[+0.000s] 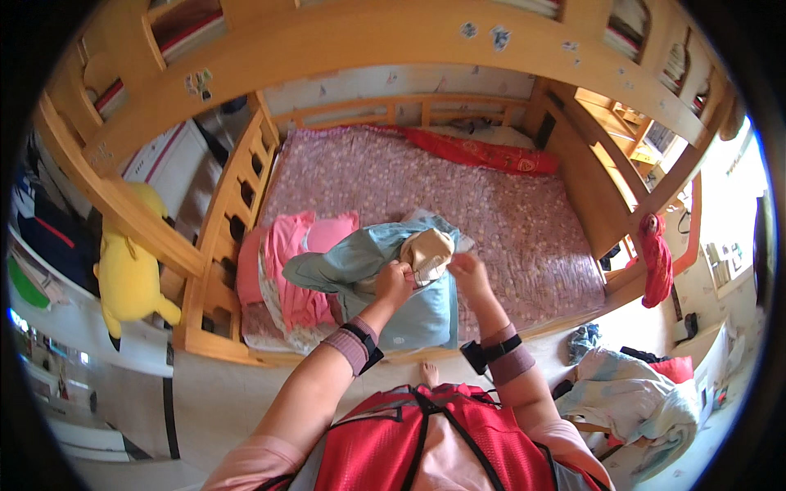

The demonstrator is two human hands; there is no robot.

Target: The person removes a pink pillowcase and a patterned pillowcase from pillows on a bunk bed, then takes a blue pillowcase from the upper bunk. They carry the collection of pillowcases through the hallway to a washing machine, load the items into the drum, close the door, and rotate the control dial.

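Note:
Over the near edge of the bed, my left hand (394,281) is closed on the lower left edge of a bunched beige cloth item (429,250); its exact kind is unclear. My right hand (472,275) is at the right side of this cloth, its fingers curled together; what they pinch, if anything, is too small to make out. A teal garment (352,256) lies spread beneath and behind the beige cloth, its lower part (419,317) reaching the bed's front edge. Left of it lies a pink garment (304,274), heaped with other pink and white cloth.
The lower bunk has a mauve patterned sheet (360,172) and a rolled red blanket (487,155) at the back. Above runs the upper bunk's wooden rail (360,61). A yellow plush toy (131,274) leans at the left; piled clothes (630,393) lie at lower right.

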